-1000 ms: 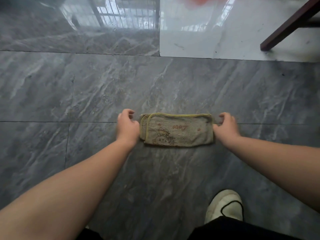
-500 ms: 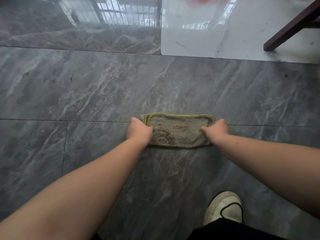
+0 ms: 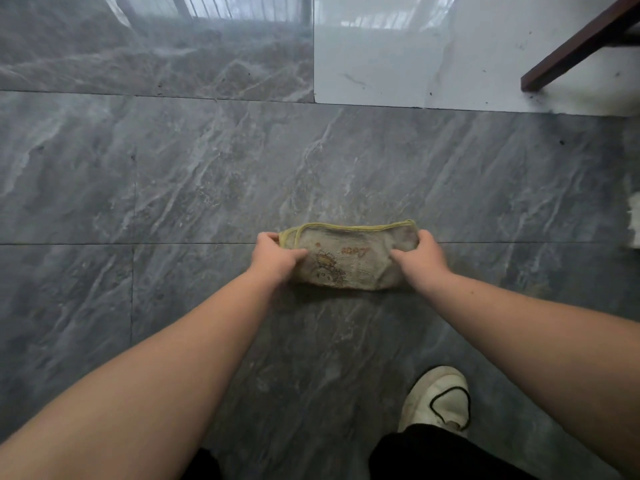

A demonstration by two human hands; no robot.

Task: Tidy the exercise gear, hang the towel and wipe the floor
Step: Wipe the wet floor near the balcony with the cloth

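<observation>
A folded beige cloth point(image 3: 349, 254) with a yellow hem, a cartoon print and red lettering lies on the grey marble floor point(image 3: 173, 188). My left hand point(image 3: 275, 256) grips its left end, thumb on top and fingers curled round the edge. My right hand point(image 3: 424, 259) grips its right end in the same way. The cloth's near edge bunches slightly between the two hands.
A dark wooden furniture leg point(image 3: 575, 46) slants down onto a white tile point(image 3: 398, 64) at the back right. My white shoe point(image 3: 438, 400) stands on the floor near the bottom right. Something white point(image 3: 634, 220) shows at the right edge.
Both hands were beside the cloth's ends a second ago. They have moved inward onto it and closed round its two ends.
</observation>
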